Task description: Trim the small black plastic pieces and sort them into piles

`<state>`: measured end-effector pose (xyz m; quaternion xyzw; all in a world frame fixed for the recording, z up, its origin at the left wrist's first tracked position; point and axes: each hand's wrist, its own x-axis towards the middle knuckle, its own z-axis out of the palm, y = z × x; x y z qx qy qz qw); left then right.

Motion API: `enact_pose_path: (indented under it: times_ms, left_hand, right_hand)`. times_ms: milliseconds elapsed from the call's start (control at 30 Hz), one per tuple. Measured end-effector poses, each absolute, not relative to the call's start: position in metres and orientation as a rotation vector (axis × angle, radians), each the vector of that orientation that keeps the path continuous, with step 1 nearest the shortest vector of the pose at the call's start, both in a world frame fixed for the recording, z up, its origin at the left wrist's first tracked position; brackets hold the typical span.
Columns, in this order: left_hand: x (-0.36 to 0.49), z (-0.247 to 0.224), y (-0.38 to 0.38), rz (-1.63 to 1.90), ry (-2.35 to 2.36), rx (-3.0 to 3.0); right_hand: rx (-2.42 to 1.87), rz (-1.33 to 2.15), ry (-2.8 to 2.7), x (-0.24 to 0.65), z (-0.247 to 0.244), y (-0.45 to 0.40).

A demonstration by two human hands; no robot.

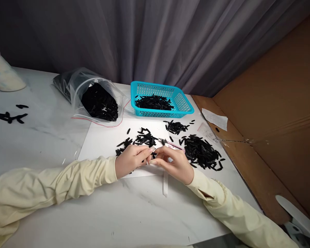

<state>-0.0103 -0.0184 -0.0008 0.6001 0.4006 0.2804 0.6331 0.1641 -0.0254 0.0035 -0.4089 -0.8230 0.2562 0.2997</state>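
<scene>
Pile of slim black pieces (146,138) lies just beyond my nearer left hand (133,158) and right hand (177,164), both narrowly curled, contents unclear.

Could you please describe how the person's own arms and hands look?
The left sleeve and right sleeve are long, loose, wrinkled and pale yellow; the right has a dark opening near the wrist. The left hand and right hand are ungloved, with no rings visible.

the left hand (132,158) and right hand (177,164) sit close together, fingers (165,150) bent toward each other.
</scene>
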Motion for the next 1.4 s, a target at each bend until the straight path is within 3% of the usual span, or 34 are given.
enact_pose_path:
  times_ms: [600, 1000, 1233, 1400]
  left_hand:
    - [-0.012, -0.005, -0.027, 0.654, 0.955, 1.883]
    - [-0.009, -0.001, -0.022, 0.607, 0.959, 1.525]
    - [-0.012, -0.005, -0.008, 0.666, 0.910, 1.033]
    - [-0.017, -0.002, -0.003, 0.634, 0.883, 0.926]
  right_hand:
    - [-0.879, 1.567, -2.074, 0.174, 0.002, -0.023]
    - [-0.893, 0.828, -2.292, 0.170, 0.003, -0.026]
    - [-1.363, -0.027, -2.411, 0.172, 0.060, 0.070]
    - [-1.559, -0.154, -2.458, 0.153, 0.091, 0.108]
